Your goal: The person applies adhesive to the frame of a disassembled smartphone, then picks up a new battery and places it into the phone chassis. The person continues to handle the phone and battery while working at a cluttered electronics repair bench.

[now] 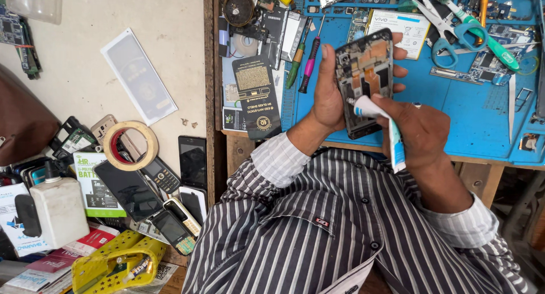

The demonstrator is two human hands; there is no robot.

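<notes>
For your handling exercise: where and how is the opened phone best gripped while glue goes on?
Grip the opened phone by its long edges, coming from behind, as the left hand does. Its exposed inside faces up toward the glue tube in the right hand, so fingers should stay off it.

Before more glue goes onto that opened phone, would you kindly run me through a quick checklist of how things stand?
1. Opened phone firmly in the left hand: ok, grip wraps its edge.
2. Glue tube held in the right hand: ok.
3. Nozzle at the phone's frame: ok, tip meets the lower middle.
4. Glue flowing: cannot tell.
5. Phone's insides exposed: ok.
6. Blue mat beneath: ok, though scissors and parts crowd it.
</notes>
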